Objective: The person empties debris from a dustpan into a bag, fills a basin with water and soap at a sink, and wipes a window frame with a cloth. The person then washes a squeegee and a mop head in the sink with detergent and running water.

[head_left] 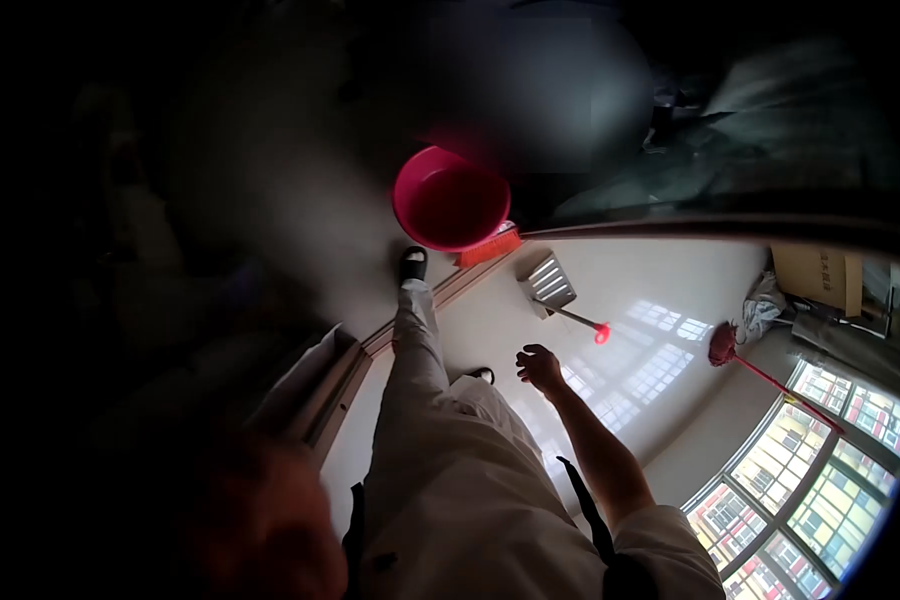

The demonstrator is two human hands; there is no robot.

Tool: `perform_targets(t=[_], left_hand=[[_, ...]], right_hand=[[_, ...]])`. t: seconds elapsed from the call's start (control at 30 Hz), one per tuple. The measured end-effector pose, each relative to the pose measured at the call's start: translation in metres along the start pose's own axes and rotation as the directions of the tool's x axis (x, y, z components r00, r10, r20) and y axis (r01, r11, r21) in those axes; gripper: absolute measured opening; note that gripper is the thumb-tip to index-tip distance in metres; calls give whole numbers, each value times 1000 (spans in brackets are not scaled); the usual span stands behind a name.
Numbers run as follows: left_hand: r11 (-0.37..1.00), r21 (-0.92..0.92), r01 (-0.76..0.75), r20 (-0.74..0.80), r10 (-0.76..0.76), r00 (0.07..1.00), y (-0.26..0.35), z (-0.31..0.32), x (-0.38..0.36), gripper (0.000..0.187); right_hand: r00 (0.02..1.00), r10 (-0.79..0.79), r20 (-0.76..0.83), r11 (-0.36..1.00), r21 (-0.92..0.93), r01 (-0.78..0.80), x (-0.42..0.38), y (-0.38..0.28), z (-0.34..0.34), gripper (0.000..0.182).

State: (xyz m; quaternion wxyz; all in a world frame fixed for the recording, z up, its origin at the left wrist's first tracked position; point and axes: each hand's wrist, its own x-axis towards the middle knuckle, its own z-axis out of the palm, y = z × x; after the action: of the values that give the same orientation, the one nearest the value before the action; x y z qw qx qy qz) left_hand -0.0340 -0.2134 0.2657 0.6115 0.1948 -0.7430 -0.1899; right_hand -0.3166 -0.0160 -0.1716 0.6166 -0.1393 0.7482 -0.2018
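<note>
Right hand [540, 367] hangs free, fingers loosely curled on nothing, above the dustpan [550, 283] lying flat beside the red basin [450, 198]; left hand unseen.

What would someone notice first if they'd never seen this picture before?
The bright red basin stands out first, on the floor near the top middle, just beyond the person's forward foot, with an orange-bristled brush beside it. To its right a metal dustpan with a red-tipped handle lies on the pale floor. Below that, the right hand hangs empty with fingers loosely curled, and a red mop lies near the windows at right.
</note>
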Motion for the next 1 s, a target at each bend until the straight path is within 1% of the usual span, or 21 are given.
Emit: perform_targets(t=[0.03,0.07,0.1,0.13,0.17,0.2,0.23,0.3,0.33,0.4,0.43,0.53,0.57,0.67,0.7,0.77,0.8,0.87,0.93,0.97,1.0], left_hand=[[1000,5,12,4,-12,1000,-55,-2,-25,28],[943,-13,333,-24,-333,943,-118,-1,-54,28],[790,-43,611,-47,-613,789,-193,7,-92,29],[661,-52,749,56,-746,663,-282,10,-143,33],[385,26,923,62,-922,383,-356,18,-197,35],[297,190,936,56,-955,291,-416,21,-265,42],[145,376,915,47,-989,138,-459,29,-312,47],[28,350,936,57,-998,9,-528,45,-420,64],[117,579,807,75,-993,90,-545,55,-462,69],[64,542,838,147,-989,-19,-568,81,-485,69],[31,302,953,256,-965,-50,-577,93,-484,59],[-76,378,923,40,-994,-99,-582,112,-488,48],[-58,530,846,-57,-998,-33,-585,118,-485,36],[-185,418,890,-31,-982,-189,-598,114,-512,32],[-209,371,905,-10,-975,-221,-598,113,-508,32],[-260,272,926,38,-959,-280,-598,112,-498,31],[-301,148,942,70,-947,-314,-595,110,-491,30],[-371,-103,923,148,-923,-355,-590,108,-471,28],[-289,-213,933,138,-955,-264,-573,109,-426,28],[-253,-127,959,131,-963,-236,-563,103,-407,26],[-259,-71,963,107,-962,-251,-546,102,-370,26]], right_hand=[[999,2,-33,996,-88,-5,30,-20,11,46],[999,-21,-47,992,-128,14,61,-36,21,48],[998,3,-59,988,-156,-13,92,-61,31,50],[997,29,-71,982,-182,-41,123,-84,43,51],[995,61,-75,989,-131,-71,161,-96,55,65],[983,75,-167,982,-157,-102,197,-93,65,67],[965,74,-252,977,-177,-121,246,-87,74,69],[902,16,-432,975,-192,-110,359,-43,91,83],[875,41,-482,981,-149,-128,381,-47,99,73],[825,146,-546,979,-42,-201,406,-84,113,56],[781,180,-597,973,-9,-232,413,-84,117,41],[774,432,-464,898,135,-420,387,-140,112,37],[805,399,-439,915,252,-316,391,-132,112,31],[903,332,-271,862,476,-174,397,-127,105,30],[911,314,-266,842,522,-138,394,-130,104,30],[928,226,-295,820,572,-18,388,-137,104,28],[934,177,-311,805,592,44,384,-141,104,28],[922,212,-325,857,515,-15,372,-154,100,26],[924,253,-286,858,508,-77,344,-171,91,24],[934,221,-279,835,549,-34,324,-177,89,24],[944,180,-275,807,590,18,306,-180,87,24]])
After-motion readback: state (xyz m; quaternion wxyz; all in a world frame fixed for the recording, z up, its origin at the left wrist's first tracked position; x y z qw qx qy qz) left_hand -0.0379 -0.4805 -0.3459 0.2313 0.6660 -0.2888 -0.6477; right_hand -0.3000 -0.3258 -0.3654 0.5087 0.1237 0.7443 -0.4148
